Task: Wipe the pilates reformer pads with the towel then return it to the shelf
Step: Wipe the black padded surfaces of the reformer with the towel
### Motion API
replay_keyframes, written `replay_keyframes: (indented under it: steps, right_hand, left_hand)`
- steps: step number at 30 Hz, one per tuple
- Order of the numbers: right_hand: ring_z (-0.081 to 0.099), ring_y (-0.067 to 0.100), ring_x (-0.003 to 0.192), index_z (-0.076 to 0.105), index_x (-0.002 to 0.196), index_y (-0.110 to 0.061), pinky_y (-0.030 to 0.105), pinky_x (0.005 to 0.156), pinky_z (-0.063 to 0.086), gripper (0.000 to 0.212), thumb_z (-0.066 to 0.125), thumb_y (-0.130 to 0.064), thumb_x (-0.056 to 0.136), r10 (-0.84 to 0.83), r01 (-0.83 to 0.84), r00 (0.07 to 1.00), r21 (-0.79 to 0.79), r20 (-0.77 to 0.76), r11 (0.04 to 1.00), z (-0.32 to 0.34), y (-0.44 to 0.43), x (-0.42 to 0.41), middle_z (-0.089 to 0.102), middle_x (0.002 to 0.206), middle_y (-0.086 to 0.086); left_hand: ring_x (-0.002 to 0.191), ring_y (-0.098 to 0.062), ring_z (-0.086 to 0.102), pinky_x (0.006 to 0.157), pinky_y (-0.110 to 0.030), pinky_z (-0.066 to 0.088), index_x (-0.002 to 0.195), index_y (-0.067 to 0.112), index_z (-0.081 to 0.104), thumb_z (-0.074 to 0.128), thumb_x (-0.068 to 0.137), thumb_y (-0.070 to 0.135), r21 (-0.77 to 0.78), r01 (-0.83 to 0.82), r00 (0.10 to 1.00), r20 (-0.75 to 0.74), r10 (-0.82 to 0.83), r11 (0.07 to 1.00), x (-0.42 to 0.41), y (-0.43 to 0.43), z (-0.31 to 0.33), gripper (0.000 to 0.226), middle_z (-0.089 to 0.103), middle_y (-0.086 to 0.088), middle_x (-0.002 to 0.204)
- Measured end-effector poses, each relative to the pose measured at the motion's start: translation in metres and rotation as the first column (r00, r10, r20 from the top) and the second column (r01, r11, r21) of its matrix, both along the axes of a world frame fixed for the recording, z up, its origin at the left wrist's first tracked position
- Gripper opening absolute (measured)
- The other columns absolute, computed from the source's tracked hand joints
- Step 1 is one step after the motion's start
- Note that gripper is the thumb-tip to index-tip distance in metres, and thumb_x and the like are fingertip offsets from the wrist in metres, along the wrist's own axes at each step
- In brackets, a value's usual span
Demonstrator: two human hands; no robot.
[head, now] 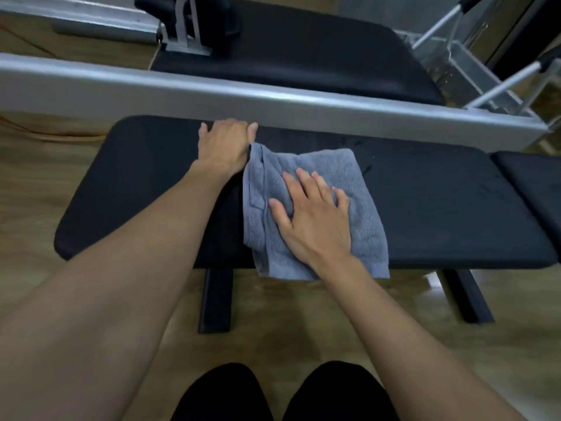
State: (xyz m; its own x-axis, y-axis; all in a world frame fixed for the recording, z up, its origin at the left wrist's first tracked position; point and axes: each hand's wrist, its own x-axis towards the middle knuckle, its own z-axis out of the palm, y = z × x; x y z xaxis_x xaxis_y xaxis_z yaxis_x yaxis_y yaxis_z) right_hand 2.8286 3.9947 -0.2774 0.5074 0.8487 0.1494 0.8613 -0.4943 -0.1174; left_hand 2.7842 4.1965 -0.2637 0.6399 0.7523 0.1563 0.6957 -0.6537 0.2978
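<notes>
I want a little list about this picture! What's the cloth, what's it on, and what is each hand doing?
cloth: grey-blue towel, folded, lying flat
towel sits on: long black pad, near edge hanging slightly over the front
right hand: palm down on the towel, fingers spread, pressing it to the pad
left hand: resting on the pad's far edge, beside the towel's corner
behind the pad: silver frame rail, then another black pad
floor: wood-look
shelf: not in view
</notes>
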Motion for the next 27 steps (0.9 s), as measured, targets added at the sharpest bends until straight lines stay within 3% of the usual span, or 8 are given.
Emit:
replay_keyframes:
  steps: [4, 9, 12, 15, 19, 23, 27]
  right_hand:
    - [0.018, 0.021, 0.148, 0.031, 0.150, -0.029, 0.050, 0.117, 0.009, 0.066, 0.016, -0.061, 0.094, 0.001, -0.001, 1.000, 0.053, 0.002, 0.999, -0.007, 0.014, 0.018, 0.030, 0.159, -0.001]
    - [0.023, 0.022, 0.145, 0.034, 0.148, -0.028, 0.052, 0.116, 0.011, 0.064, 0.018, -0.059, 0.095, -0.018, 0.018, 1.000, 0.011, 0.006, 1.000, -0.006, 0.092, 0.099, 0.033, 0.157, 0.001]
    - [0.047, 0.030, 0.125, 0.052, 0.132, -0.021, 0.053, 0.105, 0.026, 0.063, 0.016, -0.055, 0.094, -0.056, 0.056, 0.998, 0.005, 0.023, 0.998, -0.005, 0.135, 0.127, 0.057, 0.134, 0.008]
    - [0.053, 0.032, 0.113, 0.056, 0.125, -0.018, 0.051, 0.095, 0.032, 0.062, 0.015, -0.053, 0.094, -0.078, 0.078, 0.997, -0.020, 0.016, 0.997, -0.002, 0.144, 0.130, 0.062, 0.123, 0.011]
    - [0.045, 0.026, 0.124, 0.048, 0.135, -0.022, 0.048, 0.100, 0.027, 0.053, 0.024, -0.050, 0.096, 0.000, 0.000, 1.000, 0.011, -0.002, 1.000, 0.000, 0.106, 0.122, 0.054, 0.137, 0.006]
    - [0.039, 0.023, 0.132, 0.046, 0.137, -0.021, 0.047, 0.103, 0.029, 0.048, 0.035, -0.044, 0.096, 0.008, -0.008, 0.999, 0.022, 0.037, 1.000, 0.003, 0.032, 0.101, 0.044, 0.148, 0.003]
    - [0.033, 0.025, 0.140, 0.045, 0.140, -0.020, 0.051, 0.110, 0.026, 0.052, 0.036, -0.043, 0.095, -0.002, 0.002, 1.000, 0.015, 0.000, 1.000, 0.009, -0.048, 0.067, 0.039, 0.153, 0.005]
  left_hand:
    - [0.107, -0.037, 0.053, 0.092, -0.051, 0.036, 0.104, 0.006, 0.063, 0.022, 0.102, 0.035, 0.108, 0.001, 1.000, 0.004, -0.001, 0.994, 0.005, 0.012, -0.005, 0.049, 0.063, -0.019, 0.112]
    - [0.096, -0.037, 0.060, 0.084, -0.044, 0.041, 0.095, 0.009, 0.068, 0.032, 0.100, 0.035, 0.181, -0.055, 0.998, -0.007, 0.057, 0.982, 0.014, 0.019, -0.014, 0.044, 0.068, -0.017, 0.101]
    - [0.089, -0.037, 0.061, 0.085, -0.047, 0.043, 0.093, 0.008, 0.069, 0.036, 0.099, 0.034, 0.260, -0.090, 0.994, -0.031, 0.101, 0.962, 0.016, 0.015, -0.019, 0.042, 0.069, -0.015, 0.096]
    - [0.091, -0.038, 0.061, 0.090, -0.050, 0.043, 0.092, 0.005, 0.069, 0.039, 0.099, 0.032, 0.232, -0.093, 0.995, -0.023, 0.101, 0.968, 0.017, 0.013, -0.019, 0.041, 0.068, -0.017, 0.096]
    - [0.098, -0.041, 0.060, 0.098, -0.052, 0.039, 0.100, 0.004, 0.068, 0.040, 0.098, 0.030, 0.139, -0.124, 0.992, -0.017, 0.128, 0.982, 0.017, 0.004, -0.015, 0.038, 0.067, -0.019, 0.105]
    - [0.113, -0.038, 0.056, 0.112, -0.054, 0.024, 0.117, 0.008, 0.065, 0.037, 0.099, 0.023, 0.048, -0.108, 0.992, -0.067, 0.111, 0.993, 0.011, -0.001, -0.011, 0.036, 0.064, -0.018, 0.119]
    - [0.121, -0.036, 0.049, 0.113, -0.060, 0.017, 0.118, 0.006, 0.061, 0.036, 0.098, 0.023, -0.021, -0.127, 0.986, -0.109, 0.124, 0.992, 0.014, -0.013, -0.001, 0.036, 0.061, -0.017, 0.122]
